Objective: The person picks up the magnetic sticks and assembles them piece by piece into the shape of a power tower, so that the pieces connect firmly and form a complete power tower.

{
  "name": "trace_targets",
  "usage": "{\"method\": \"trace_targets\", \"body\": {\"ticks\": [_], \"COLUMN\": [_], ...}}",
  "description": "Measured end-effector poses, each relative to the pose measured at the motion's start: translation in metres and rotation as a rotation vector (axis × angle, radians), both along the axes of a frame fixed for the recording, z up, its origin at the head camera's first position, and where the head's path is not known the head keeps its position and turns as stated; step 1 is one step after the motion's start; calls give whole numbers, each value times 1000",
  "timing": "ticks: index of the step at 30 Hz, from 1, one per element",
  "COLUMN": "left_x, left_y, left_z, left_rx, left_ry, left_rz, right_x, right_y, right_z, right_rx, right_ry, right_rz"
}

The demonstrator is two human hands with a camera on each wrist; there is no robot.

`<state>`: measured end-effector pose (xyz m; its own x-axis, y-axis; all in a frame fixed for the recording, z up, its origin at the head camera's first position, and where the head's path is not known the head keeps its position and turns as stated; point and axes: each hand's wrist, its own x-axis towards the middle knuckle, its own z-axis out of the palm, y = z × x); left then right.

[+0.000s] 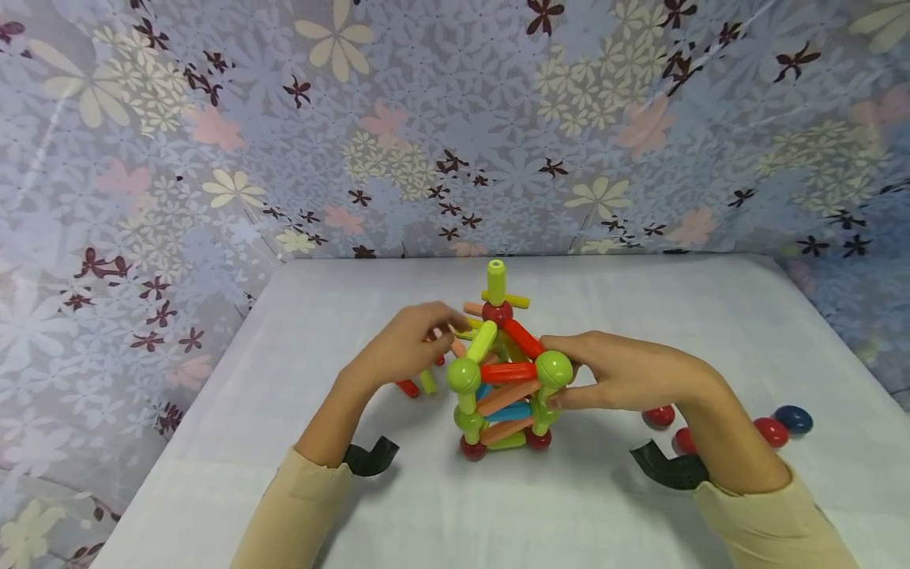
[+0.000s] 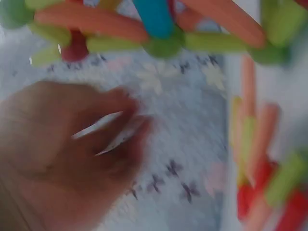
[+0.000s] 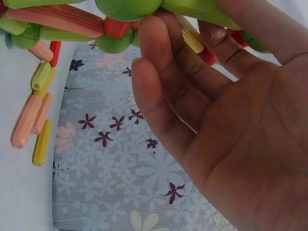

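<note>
Item: left hand [image 1: 407, 338], fingers loosely bent and slightly apart; with its wrist view blurred, we cannot tell whether they touch anything.
Item: loose rods [image 1: 407, 388], which we see showing below the left fingers.
Item: rod-and-ball frame [image 1: 509, 373], multicoloured, between the left and right fingers.
Item: right hand [image 1: 626, 371], thumb and fingers pinching the frame's right side.
Items: three red balls [image 1: 771, 431] and one blue ball [image 1: 793, 420], right of the right fingers.
</note>
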<state>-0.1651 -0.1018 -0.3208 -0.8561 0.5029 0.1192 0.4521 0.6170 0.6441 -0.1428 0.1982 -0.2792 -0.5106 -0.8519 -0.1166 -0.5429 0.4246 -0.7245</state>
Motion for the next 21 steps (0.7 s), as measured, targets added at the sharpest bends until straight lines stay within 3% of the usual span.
{"method": "trace_targets", "body": {"ticks": [3,5,9,13,15,17,19,21], "left_x": [2,3,6,8,9,10,11,14], "left_y": [-11,-14,-11,-7,-5,-6,-6,-7], "left_z": [-18,-28,-36,-37,-34,-27,-14,1], "left_rx": [-351,-502,-606,-670,-663,-587,-416,-161], "left_ry": [-81,-99,-94,-21,7,30,39,24], "left_rz": [-38,-68,-56,-35,-30,-9,31,74], "right_x": [0,0,-1,-2,-1,-1,-1,-1], "right_y": [0,1,1,0,0,-1,-1,0], "right_z": [2,3,3,0,-1,-2,-2,-2], "right_rx": [12,18,16,6,7,11,14,20], "right_ry": [4,3,9,13,16,21,25,31], "right_rz": [-5,-10,-7,2,1,-2,-7,-15]}}
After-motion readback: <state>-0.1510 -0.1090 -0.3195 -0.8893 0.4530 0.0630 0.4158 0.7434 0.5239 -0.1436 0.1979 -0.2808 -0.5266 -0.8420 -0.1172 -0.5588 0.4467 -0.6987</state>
